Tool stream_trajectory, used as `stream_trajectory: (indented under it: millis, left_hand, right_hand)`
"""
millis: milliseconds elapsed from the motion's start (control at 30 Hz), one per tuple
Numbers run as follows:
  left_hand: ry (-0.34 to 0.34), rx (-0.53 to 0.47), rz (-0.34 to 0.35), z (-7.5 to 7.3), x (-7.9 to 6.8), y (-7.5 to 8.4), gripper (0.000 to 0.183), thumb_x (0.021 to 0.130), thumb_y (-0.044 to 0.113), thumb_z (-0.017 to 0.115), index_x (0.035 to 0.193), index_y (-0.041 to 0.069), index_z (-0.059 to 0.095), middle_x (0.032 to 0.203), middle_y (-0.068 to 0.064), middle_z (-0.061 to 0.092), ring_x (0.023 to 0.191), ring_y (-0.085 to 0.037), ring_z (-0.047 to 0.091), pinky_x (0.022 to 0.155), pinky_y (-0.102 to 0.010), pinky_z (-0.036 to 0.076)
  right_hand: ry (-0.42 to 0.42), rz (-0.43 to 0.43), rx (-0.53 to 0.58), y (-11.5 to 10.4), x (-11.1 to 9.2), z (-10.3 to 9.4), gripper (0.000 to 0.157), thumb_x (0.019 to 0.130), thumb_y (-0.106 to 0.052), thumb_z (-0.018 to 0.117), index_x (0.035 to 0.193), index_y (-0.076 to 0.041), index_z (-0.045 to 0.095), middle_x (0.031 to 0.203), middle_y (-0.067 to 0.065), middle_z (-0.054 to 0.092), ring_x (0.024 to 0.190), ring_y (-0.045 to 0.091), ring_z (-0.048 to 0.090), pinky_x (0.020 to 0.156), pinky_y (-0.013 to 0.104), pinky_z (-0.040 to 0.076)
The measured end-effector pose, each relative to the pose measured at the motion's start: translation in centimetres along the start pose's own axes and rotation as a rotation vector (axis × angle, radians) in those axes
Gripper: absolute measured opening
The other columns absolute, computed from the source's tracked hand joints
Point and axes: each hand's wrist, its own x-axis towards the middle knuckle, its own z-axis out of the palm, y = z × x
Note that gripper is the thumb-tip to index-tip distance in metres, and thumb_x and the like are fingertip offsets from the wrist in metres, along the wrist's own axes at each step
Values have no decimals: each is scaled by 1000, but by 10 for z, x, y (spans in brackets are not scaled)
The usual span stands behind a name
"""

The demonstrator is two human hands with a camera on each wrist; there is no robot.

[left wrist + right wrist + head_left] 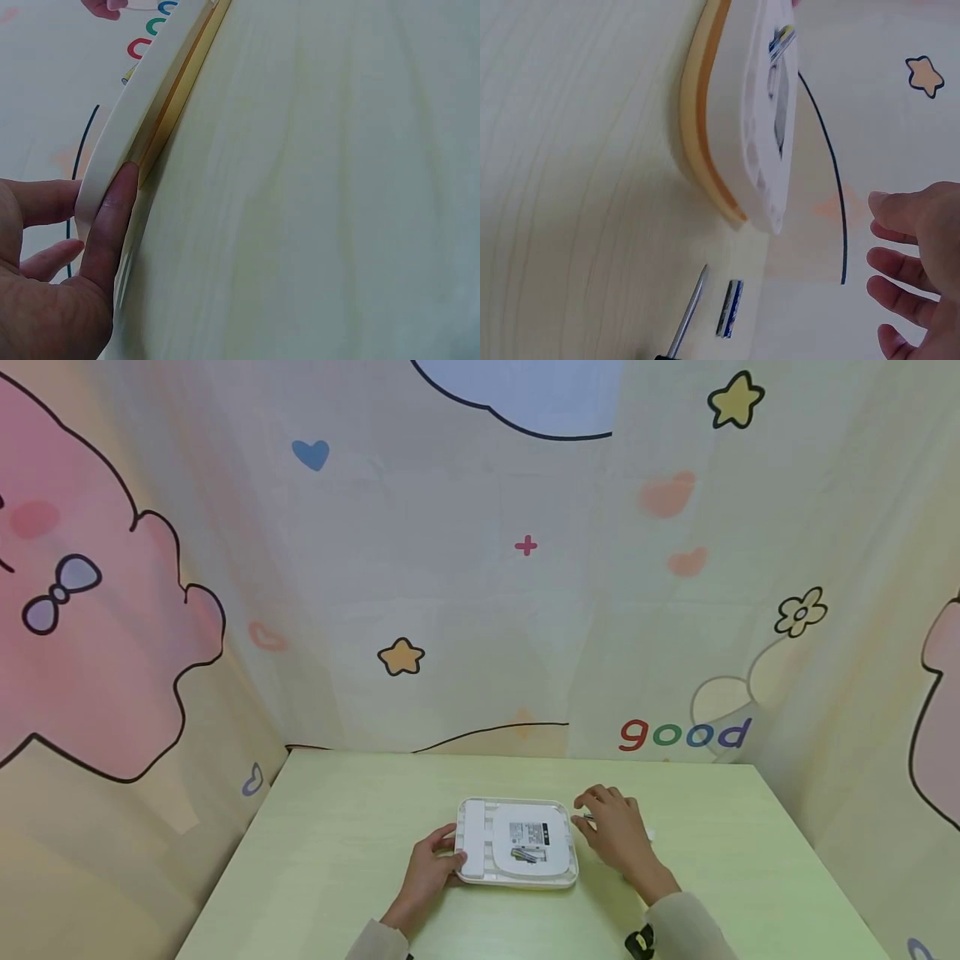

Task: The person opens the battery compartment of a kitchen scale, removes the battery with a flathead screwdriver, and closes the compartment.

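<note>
A white, flat, rounded device [480, 872] lies on the table with its underside up, showing a label and an uncovered battery compartment. Batteries [528, 855] sit in that compartment. My left hand [429, 870] grips the device's left edge, the thumb on top and fingers at the side and beneath. Just off the right edge hovers my right hand [617, 828], its fingers loosely bent and holding nothing, as the right wrist view shows. A loose battery [730, 309] and a screwdriver [688, 311] lie on the table by the device; the screwdriver's handle is mostly out of frame.
A small white piece [651, 835] peeks out behind the right hand on the pale wood-grain table [322, 860]. Patterned cloth [465, 593] with cartoon prints hangs round the table's back and sides. The device has a yellow-orange lower layer [695, 142].
</note>
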Motion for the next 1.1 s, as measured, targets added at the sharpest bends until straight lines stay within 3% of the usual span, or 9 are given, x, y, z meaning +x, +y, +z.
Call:
stream_trajectory:
  millis: [200, 467, 867, 1100]
  left_hand:
    - [22, 20, 5, -1, 12, -18, 63, 87, -6, 64, 145, -2, 42, 128, -30, 54, 76, -16, 67, 64, -32, 61]
    - [27, 23, 2, -2, 14, -21, 62, 87, -5, 65, 145, -1, 43, 128, -29, 55, 76, -16, 67, 63, -32, 61]
    - [7, 12, -1, 1, -7, 10, 60, 87, -6, 62, 144, -6, 42, 123, -30, 55, 75, -16, 67, 63, -30, 60]
    - [32, 43, 8, 0, 9, -14, 61, 87, -5, 64, 145, -2, 43, 122, -27, 56, 72, -14, 65, 60, -29, 60]
  right_hand:
    - [38, -31, 37, -14, -5, -1, 20, 83, -25, 78, 99, -17, 70, 106, 1, 66, 102, 26, 59, 85, 50, 48]
    - [36, -60, 76, -32, -12, 5, 21, 81, -24, 80, 98, -18, 69, 104, -1, 67, 101, 25, 60, 85, 48, 48]
    - [-40, -96, 114, -48, -18, 19, 26, 84, -28, 77, 107, -17, 71, 106, -1, 66, 101, 23, 60, 86, 48, 47]
    - [-43, -111, 150, -59, -21, 32, 26, 84, -26, 77, 107, -16, 72, 105, -2, 67, 101, 21, 60, 79, 39, 44]
